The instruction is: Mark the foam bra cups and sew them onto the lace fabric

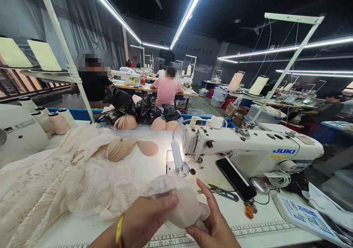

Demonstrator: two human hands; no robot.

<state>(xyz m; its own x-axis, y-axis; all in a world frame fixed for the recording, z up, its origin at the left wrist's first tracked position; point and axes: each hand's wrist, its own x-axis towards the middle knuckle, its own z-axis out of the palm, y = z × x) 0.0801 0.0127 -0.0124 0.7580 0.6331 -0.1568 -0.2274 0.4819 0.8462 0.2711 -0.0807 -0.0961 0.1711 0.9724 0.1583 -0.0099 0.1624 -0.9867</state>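
My left hand (150, 215), with a gold bangle at the wrist, grips a rounded piece of sheer white fabric (185, 207) with a beige cup shape showing through. My right hand (211, 222) holds its right edge between thumb and fingers, the index finger stretched upward. The piece is just in front of the sewing machine (248, 145), whose needle area is lit by a small lamp (177, 154). Beige bra pads (121, 149) lie fanned behind my left hand. A heap of cream lace fabric (74, 174) covers the left side of the table.
Thread snips (224, 192), a phone (236, 178) and a blue-and-white box (306, 216) lie to the right. A ruler strip (261, 229) runs along the front edge. More pads (158, 124) and black plastic bags (147, 108) sit behind. Co-workers sit beyond, one in a pink shirt (167, 89).
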